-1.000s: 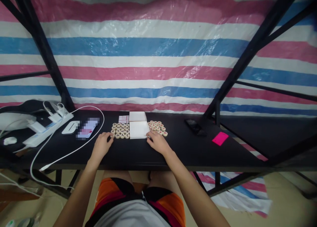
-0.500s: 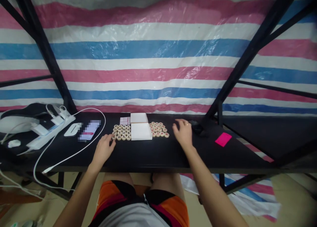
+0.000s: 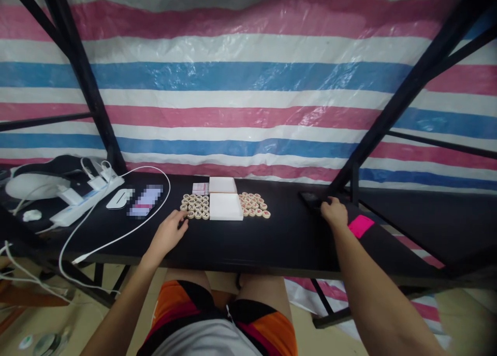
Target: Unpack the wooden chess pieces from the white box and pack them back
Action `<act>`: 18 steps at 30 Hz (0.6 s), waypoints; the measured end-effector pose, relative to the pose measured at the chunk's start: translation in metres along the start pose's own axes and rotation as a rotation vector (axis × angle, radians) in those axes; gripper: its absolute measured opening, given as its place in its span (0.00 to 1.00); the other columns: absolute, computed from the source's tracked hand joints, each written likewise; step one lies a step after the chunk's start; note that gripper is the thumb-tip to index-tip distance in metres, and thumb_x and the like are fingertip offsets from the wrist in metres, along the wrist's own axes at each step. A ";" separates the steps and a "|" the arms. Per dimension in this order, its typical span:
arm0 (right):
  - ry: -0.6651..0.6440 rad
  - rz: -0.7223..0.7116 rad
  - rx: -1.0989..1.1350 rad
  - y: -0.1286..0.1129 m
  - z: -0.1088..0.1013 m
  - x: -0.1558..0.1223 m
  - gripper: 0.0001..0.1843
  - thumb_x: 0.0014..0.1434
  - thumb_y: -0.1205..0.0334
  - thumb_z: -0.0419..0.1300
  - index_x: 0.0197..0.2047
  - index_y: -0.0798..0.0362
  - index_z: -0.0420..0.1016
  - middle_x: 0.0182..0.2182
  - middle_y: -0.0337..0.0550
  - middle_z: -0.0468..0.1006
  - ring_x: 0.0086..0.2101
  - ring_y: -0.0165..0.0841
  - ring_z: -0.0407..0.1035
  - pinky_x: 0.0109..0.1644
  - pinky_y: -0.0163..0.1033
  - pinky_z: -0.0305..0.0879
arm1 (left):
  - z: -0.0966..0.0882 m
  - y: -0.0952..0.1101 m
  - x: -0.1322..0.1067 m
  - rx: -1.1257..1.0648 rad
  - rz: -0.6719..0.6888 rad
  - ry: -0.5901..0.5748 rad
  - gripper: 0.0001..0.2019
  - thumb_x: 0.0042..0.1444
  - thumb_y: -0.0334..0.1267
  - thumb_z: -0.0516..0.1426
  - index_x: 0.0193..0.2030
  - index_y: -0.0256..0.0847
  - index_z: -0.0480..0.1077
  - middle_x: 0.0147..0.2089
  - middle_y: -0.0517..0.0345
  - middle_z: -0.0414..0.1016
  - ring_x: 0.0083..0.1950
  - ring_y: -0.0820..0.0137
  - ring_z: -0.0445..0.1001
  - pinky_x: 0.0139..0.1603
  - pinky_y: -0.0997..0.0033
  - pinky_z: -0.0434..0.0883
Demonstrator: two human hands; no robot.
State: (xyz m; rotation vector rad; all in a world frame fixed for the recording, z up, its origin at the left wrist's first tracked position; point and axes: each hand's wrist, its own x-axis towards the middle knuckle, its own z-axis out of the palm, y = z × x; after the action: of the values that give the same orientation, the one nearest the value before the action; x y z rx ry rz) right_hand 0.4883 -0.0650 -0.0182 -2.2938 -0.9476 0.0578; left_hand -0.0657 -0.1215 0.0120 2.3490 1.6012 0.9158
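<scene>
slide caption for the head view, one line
Left hand at black-marked discs, right hand at a dark flat device, white box between them.

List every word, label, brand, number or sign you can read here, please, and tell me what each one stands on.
No text can be read for certain.
Round cream pieces with black characters: too small to read.
Round cream pieces with red characters: too small to read.
Flat pink-and-white rectangular item: any print is too small.
Flat rectangular phone with a pale lit screen: pixelated, unreadable.
</scene>
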 end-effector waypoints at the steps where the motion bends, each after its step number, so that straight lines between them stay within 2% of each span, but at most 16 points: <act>1: 0.006 0.004 0.026 0.005 0.000 0.003 0.30 0.53 0.61 0.52 0.60 0.59 0.66 0.48 0.62 0.71 0.51 0.50 0.66 0.55 0.53 0.62 | 0.001 -0.001 0.000 -0.010 -0.004 0.001 0.14 0.60 0.40 0.48 0.48 0.41 0.70 0.42 0.54 0.70 0.39 0.67 0.73 0.43 0.68 0.70; 4: 0.003 0.004 0.089 0.017 0.004 0.003 0.32 0.48 0.65 0.54 0.59 0.59 0.67 0.47 0.58 0.73 0.50 0.48 0.67 0.55 0.51 0.62 | 0.002 -0.003 0.001 -0.023 -0.024 0.008 0.14 0.60 0.40 0.49 0.49 0.41 0.70 0.44 0.54 0.70 0.35 0.69 0.73 0.43 0.67 0.70; 11: -0.023 -0.054 0.109 0.028 0.012 -0.001 0.32 0.50 0.58 0.56 0.59 0.60 0.66 0.51 0.57 0.72 0.49 0.46 0.68 0.54 0.48 0.63 | 0.002 -0.002 0.000 -0.022 -0.021 -0.006 0.14 0.60 0.39 0.49 0.49 0.41 0.70 0.47 0.54 0.70 0.34 0.70 0.73 0.43 0.69 0.70; 14: -0.026 -0.020 0.100 0.028 0.014 0.007 0.31 0.52 0.56 0.56 0.57 0.59 0.67 0.50 0.57 0.73 0.50 0.46 0.68 0.55 0.48 0.62 | 0.002 -0.002 0.000 -0.016 -0.022 -0.005 0.14 0.60 0.39 0.49 0.48 0.41 0.70 0.47 0.54 0.71 0.34 0.70 0.73 0.43 0.68 0.70; 18: -0.067 0.040 0.124 0.028 0.014 0.019 0.28 0.51 0.58 0.55 0.55 0.58 0.69 0.48 0.56 0.75 0.48 0.45 0.69 0.55 0.48 0.62 | 0.001 -0.001 0.000 -0.023 -0.024 -0.006 0.14 0.60 0.39 0.49 0.49 0.41 0.70 0.46 0.54 0.71 0.34 0.70 0.72 0.43 0.68 0.71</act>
State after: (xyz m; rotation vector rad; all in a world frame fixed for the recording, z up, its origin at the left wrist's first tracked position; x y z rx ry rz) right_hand 0.5161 -0.0603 -0.0417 -2.2085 -0.9060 0.2064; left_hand -0.0660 -0.1208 0.0106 2.3097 1.6046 0.9163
